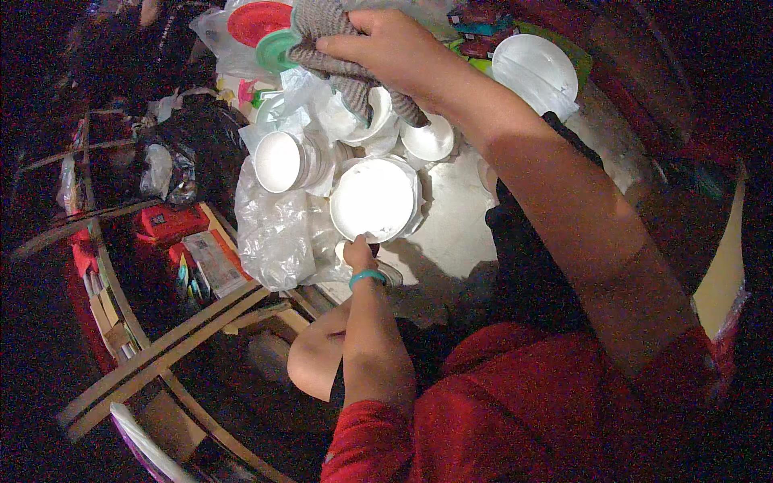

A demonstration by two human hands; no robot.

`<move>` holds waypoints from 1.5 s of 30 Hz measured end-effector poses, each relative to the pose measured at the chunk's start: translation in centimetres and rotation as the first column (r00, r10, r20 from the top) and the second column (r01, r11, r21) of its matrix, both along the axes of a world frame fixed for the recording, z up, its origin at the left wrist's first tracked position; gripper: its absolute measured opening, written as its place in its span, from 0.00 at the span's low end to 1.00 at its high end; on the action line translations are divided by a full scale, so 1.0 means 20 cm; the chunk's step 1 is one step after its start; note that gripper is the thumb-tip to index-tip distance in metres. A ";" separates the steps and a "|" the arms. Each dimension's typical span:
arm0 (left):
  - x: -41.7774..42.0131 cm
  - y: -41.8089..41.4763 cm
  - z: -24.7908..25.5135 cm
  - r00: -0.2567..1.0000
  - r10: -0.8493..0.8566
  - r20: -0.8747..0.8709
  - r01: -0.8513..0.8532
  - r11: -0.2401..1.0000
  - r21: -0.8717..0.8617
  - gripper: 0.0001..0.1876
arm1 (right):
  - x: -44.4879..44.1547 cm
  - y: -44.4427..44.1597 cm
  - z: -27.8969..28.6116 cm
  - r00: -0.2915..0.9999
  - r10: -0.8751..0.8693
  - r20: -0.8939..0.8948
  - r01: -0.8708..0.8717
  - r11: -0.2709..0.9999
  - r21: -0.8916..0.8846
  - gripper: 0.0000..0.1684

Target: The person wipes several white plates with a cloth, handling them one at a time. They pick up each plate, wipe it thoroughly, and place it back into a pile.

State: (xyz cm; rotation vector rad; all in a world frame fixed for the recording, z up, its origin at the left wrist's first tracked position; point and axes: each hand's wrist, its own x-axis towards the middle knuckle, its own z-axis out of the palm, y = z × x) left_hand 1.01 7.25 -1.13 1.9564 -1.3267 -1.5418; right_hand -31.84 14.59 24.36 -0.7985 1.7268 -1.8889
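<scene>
My left hand (360, 253), above a teal bracelet (366, 276), grips the near rim of a round white plate (372, 198). Other white dishes or crumpled wrapping seem to lie under that plate. Higher up, my right hand (386, 45) pinches a pair of grey knitted gloves (326, 30) with greenish edges. The gloves dangle over the dishes and partly hide a white bowl (380, 115). A smaller white bowl (427, 137) sits just below the glove fingers. To the left, a stack of white bowls (278, 162) lies tipped on its side.
Clear plastic bags (275, 235) bulge beside the stack. Red (256, 23) and green (278, 51) plastic dishes are at the top. A white oval dish (534, 66) rests at the upper right. Wooden rails (163, 353) and red packages (172, 222) border the left.
</scene>
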 end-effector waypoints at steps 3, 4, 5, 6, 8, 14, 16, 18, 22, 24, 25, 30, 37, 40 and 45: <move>0.07 -0.03 -0.03 0.993 0.057 -0.102 -0.058 0.998 -0.009 0.11 | 0.03 -0.01 0.01 0.997 0.035 0.070 -0.032 0.998 -0.047 0.21; 0.04 -0.03 0.00 0.986 0.078 -0.148 -0.077 0.997 0.010 0.10 | 0.02 0.00 0.01 0.996 0.030 0.079 -0.027 0.999 -0.034 0.21; 0.01 -0.02 0.03 0.976 0.099 -0.193 -0.095 0.995 0.030 0.10 | 0.01 0.01 0.01 0.997 0.027 0.074 -0.025 0.999 -0.028 0.21; 0.00 -0.01 0.06 0.985 0.073 -0.153 -0.074 0.997 0.003 0.09 | 0.01 0.01 0.02 0.997 0.027 0.072 -0.025 0.999 -0.025 0.21; -0.04 0.01 0.13 0.997 0.025 -0.071 -0.029 0.998 -0.048 0.09 | 0.01 0.03 0.03 0.998 0.025 0.062 -0.024 1.000 -0.002 0.19; 0.16 0.00 0.11 0.879 -0.432 0.201 0.475 0.828 -0.298 0.10 | 0.01 -0.02 -0.01 0.992 0.024 0.124 -0.014 0.997 -0.078 0.21; 0.22 -0.01 0.16 0.814 -0.532 0.234 0.581 0.740 -0.338 0.11 | 0.01 -0.04 -0.04 0.992 0.018 0.128 -0.003 0.993 -0.120 0.21; 0.25 -0.01 0.23 0.871 -0.480 0.104 0.486 0.813 -0.322 0.12 | 0.02 -0.06 -0.06 0.988 0.029 0.149 -0.010 0.992 -0.128 0.21; 0.20 -0.11 0.55 0.923 -0.359 -0.139 0.311 0.909 -0.277 0.16 | 0.10 -0.04 0.01 0.961 0.099 0.259 -0.049 0.980 -0.193 0.19; 0.09 -0.09 0.82 0.923 -0.383 -0.038 0.352 0.881 -0.316 0.17 | 0.14 -0.03 0.01 0.977 0.106 0.185 -0.093 0.992 -0.081 0.18; -0.01 -0.06 1.00 0.954 -0.202 -0.223 0.168 0.972 -0.162 0.17 | 0.16 -0.03 0.02 0.981 0.119 0.150 -0.116 0.993 -0.029 0.18; -0.15 -0.15 1.25 0.890 -0.398 -0.221 0.334 0.900 -0.280 0.25 | 0.22 -0.08 -0.13 0.858 0.339 -0.387 -0.270 0.937 0.221 0.22; -0.22 -0.09 1.18 0.912 -0.375 -0.165 0.221 0.790 -0.572 0.27 | 0.51 -0.15 -0.18 0.936 0.216 -0.279 -0.104 0.924 0.367 0.20; -0.25 -0.08 1.13 0.919 -0.374 -0.127 0.243 0.788 -0.565 0.28 | 0.56 -0.16 -0.16 0.950 0.190 -0.249 -0.090 0.927 0.363 0.23; -0.26 -0.06 1.13 0.901 -0.425 -0.083 0.291 0.737 -0.610 0.27 | 0.66 -0.26 -0.22 0.911 0.210 -0.356 -0.126 0.961 0.245 0.20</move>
